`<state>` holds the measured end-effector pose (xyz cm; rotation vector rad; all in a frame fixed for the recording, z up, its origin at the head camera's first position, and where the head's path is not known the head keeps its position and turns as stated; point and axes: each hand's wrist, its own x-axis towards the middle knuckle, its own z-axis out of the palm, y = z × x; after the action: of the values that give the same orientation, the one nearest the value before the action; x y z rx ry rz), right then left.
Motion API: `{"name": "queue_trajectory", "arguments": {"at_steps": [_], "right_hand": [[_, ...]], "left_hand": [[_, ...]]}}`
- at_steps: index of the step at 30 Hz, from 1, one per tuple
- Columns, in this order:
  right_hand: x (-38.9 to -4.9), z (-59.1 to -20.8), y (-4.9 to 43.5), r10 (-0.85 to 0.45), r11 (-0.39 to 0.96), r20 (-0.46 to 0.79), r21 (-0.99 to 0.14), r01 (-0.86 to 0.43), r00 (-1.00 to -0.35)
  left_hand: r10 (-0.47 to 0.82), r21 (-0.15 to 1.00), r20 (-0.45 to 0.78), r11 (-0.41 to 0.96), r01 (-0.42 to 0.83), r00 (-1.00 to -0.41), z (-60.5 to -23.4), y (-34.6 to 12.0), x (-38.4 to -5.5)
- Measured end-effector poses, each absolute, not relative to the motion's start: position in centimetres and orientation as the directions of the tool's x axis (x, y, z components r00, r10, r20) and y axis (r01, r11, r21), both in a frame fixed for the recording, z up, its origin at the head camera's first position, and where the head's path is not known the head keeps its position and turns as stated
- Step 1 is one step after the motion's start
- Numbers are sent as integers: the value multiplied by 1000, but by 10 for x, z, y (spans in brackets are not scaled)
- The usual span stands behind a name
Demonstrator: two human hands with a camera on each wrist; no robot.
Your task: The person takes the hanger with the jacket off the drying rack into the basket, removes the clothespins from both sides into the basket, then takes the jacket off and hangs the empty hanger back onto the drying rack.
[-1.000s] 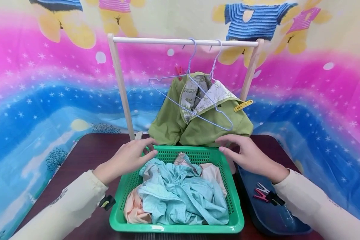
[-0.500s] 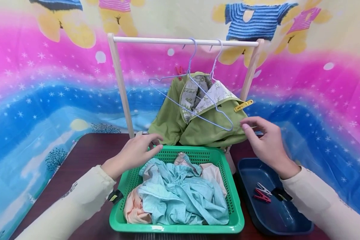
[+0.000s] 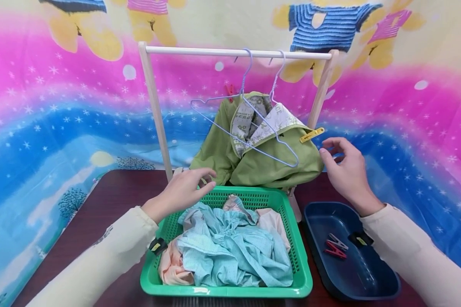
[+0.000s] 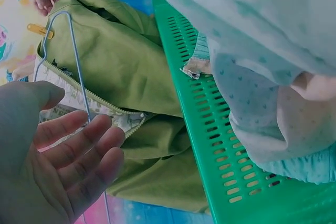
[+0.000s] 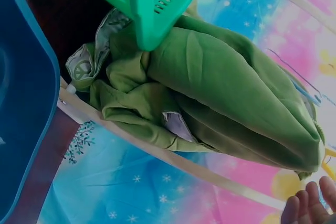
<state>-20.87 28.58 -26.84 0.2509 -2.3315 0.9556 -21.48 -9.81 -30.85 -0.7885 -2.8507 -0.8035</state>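
Observation:
My right hand [image 3: 345, 175] is raised beside the right shoulder of a green zip jacket [image 3: 265, 175], fingers loosely bent and holding nothing. A yellow clothespin [image 3: 312, 135] sits on that shoulder, just left of the fingertips. The jacket hangs on a rear lilac wire hanger [image 3: 273, 85], and a red clothespin [image 3: 229, 91] is at its other shoulder. In front of it, a second wire hanger [image 3: 243, 83] hangs bare. My left hand [image 3: 186, 190] hovers over the back left corner of a green basket [image 3: 223, 292], empty, its fingers relaxed and spread in the left wrist view.
Crumpled turquoise clothing [image 3: 234, 247] and a peach cloth [image 3: 173, 266] fill the basket. To its right stands a dark blue tray [image 3: 363, 277] with a red clothespin [image 3: 335, 250] and a whitish clothespin [image 3: 339, 241]. The wooden rack [image 3: 153, 111] stands behind the basket on a dark table [image 3: 117, 200].
My right hand has moved up and right, from over the basket's back right corner to beside the jacket's shoulder. My left hand has shifted slightly right and up. Jacket and basket have stayed put.

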Motion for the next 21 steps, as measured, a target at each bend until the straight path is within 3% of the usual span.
{"name": "queue_trajectory", "arguments": {"at_steps": [9,21], "right_hand": [[-219,-264,282,5,753,459,-586,-299,-888],[-227,-262,275,-8,768,462,-565,-302,-887]], "left_hand": [[455,493,160,732,471,-876,-317,-95,-218],[308,506,233,772,385,-922,-328,-111,-237]]}}
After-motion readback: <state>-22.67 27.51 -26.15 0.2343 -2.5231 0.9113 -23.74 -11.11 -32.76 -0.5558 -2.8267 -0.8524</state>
